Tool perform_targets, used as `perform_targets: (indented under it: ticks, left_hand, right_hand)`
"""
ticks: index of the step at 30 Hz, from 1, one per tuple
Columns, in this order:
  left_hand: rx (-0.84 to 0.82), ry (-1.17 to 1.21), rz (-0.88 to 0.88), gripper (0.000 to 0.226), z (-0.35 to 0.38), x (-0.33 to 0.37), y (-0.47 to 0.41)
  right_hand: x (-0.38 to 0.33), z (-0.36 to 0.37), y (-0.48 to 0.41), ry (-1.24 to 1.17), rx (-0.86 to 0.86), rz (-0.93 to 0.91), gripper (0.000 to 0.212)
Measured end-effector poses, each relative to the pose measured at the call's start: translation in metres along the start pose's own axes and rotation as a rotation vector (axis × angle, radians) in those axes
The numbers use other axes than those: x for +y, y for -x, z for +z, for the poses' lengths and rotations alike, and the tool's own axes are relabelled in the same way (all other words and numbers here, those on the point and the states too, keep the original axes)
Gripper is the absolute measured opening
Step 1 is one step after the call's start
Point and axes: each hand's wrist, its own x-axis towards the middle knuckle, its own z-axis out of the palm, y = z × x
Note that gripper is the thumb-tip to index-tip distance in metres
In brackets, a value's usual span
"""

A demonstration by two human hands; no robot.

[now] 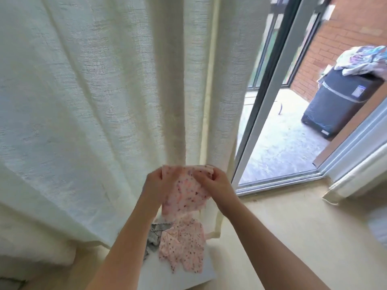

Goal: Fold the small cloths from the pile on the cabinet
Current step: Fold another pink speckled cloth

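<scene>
A small pink cloth with dark speckles [184, 193] hangs in the air in front of the curtain. My left hand [155, 183] grips its upper left edge and my right hand [213, 183] pinches its upper right edge, so the top is bunched between them. Below it, another pink speckled cloth [184, 248] lies crumpled on the white cabinet top [207, 271]. A grey patterned cloth [154, 237] lies beside it on the left, partly hidden by my left forearm.
A cream curtain [94, 91] fills the left and centre, right behind the cabinet. To the right an open sliding door [270, 97] leads to a balcony with a dark washing machine [339, 101] topped with laundry. Beige floor lies at lower right.
</scene>
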Motion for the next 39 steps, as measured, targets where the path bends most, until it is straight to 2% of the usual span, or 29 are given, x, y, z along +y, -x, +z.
perform_targets:
  ticks: [2, 4, 8, 11, 12, 13, 16, 19, 24, 28, 34, 39]
  left_hand:
    - [-0.122, 0.032, -0.089, 0.018, 0.033, 0.007, 0.01]
    - [-0.057, 0.063, -0.067, 0.014, 0.075, 0.015, 0.024]
    - [0.112, -0.006, 0.034, 0.027, 0.167, 0.031, 0.051]
    - [0.162, 0.073, 0.047, 0.027, 0.232, 0.042, 0.069]
    - [0.174, 0.099, 0.04, 0.028, 0.251, 0.046, 0.074]
    - [0.175, 0.137, 0.027, 0.028, 0.269, 0.051, 0.078]
    - [0.075, 0.25, 0.0, 0.025, 0.324, 0.064, 0.085]
    - [-0.043, 0.209, 0.011, 0.018, 0.382, 0.073, 0.086]
    - [-0.067, 0.095, 0.076, 0.024, 0.498, 0.082, 0.074]
    - [-0.093, 0.104, 0.114, 0.023, 0.603, 0.104, 0.059]
    - [-0.239, 0.175, -0.043, 0.015, 0.757, 0.161, 0.039]
    - [-0.404, 0.113, -0.091, 0.02, 0.873, 0.198, 0.042]
  right_hand:
    - [0.003, -0.041, 0.006, 0.006, 0.033, 0.009, 0.009]
    - [0.003, -0.084, 0.014, 0.052, 0.034, -0.014, 0.012]
    - [0.002, -0.166, 0.031, 0.125, 0.104, -0.101, 0.021]
    - [0.005, -0.227, 0.044, 0.038, 0.07, 0.019, 0.009]
    - [0.006, -0.247, 0.049, 0.014, 0.048, 0.07, 0.011]
    - [0.009, -0.267, 0.054, 0.013, 0.04, 0.098, 0.023]
    - [0.015, -0.323, 0.062, 0.03, 0.112, 0.071, 0.046]
    - [0.019, -0.378, 0.062, 0.085, 0.251, 0.018, 0.04]
    - [0.028, -0.487, 0.054, 0.251, 0.39, -0.025, 0.049]
    - [0.036, -0.595, 0.034, 0.247, 0.435, 0.02, 0.043]
    - [0.026, -0.765, 0.018, 0.052, 0.373, 0.2, 0.019]
    - [0.033, -0.889, 0.027, -0.015, 0.498, 0.245, 0.014]
